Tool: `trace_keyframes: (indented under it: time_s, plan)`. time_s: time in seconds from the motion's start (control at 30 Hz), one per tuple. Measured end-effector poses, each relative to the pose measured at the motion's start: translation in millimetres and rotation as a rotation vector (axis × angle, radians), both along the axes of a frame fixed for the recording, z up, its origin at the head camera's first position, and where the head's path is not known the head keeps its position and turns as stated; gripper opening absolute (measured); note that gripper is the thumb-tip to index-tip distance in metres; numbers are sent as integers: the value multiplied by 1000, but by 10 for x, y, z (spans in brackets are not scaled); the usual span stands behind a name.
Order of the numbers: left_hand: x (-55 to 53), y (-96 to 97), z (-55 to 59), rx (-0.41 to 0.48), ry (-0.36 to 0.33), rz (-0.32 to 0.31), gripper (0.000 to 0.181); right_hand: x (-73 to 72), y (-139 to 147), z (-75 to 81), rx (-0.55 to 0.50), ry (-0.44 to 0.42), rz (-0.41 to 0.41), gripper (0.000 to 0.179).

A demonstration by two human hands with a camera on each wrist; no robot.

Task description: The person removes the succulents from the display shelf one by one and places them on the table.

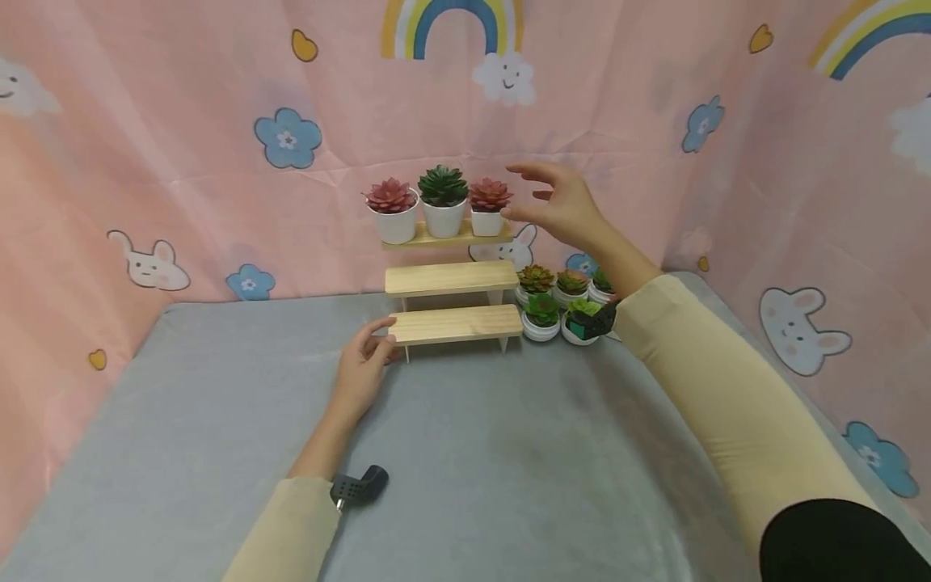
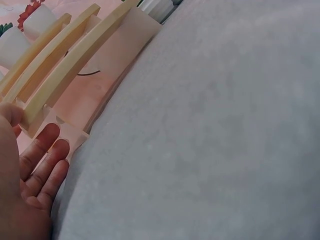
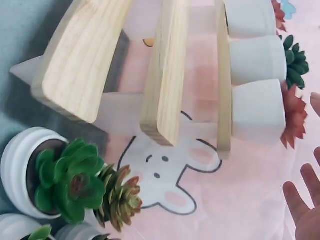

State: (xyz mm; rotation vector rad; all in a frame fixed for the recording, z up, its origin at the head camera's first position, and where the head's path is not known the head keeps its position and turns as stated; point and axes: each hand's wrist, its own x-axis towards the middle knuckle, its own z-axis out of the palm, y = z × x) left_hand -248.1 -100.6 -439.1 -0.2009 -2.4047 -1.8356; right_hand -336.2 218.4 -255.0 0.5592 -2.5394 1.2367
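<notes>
A three-step wooden display stand [image 1: 454,325] has my left hand [image 1: 364,368] at the left end of its lowest step. Thumb and forefinger pinch that end, and in the left wrist view the other fingers [image 2: 54,172] extend below the board. Three potted succulents stand on the top step: a red one [image 1: 393,212] at the left, a green one [image 1: 443,202] in the middle and a smaller red one [image 1: 489,206] at the right. My right hand [image 1: 556,202] is beside the right pot, with thumb and fingers spread apart and nothing between them.
Right of the stand, several potted succulents in white pots crowd together, among them a bright green one [image 1: 541,315] and a brownish one [image 1: 537,279]. My right wrist partly covers the group. Behind the grey cloth-covered table [image 1: 465,469] hangs a pink printed curtain [image 1: 204,121].
</notes>
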Motion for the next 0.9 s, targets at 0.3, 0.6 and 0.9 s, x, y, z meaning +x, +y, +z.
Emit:
trace_keyframes:
  time_s: [0.3, 0.6, 0.9]
  plan:
    - [-10, 11, -19, 42, 6, -1, 33, -178, -228, -104, -42, -79, 25, 64]
    - [33, 34, 64, 54, -21, -7, 35, -211, -366, -269, -41, -70, -24, 53]
    - [208, 61, 375, 34, -18, -3, 35, -137, -330, -269, -61, -60, -46, 52]
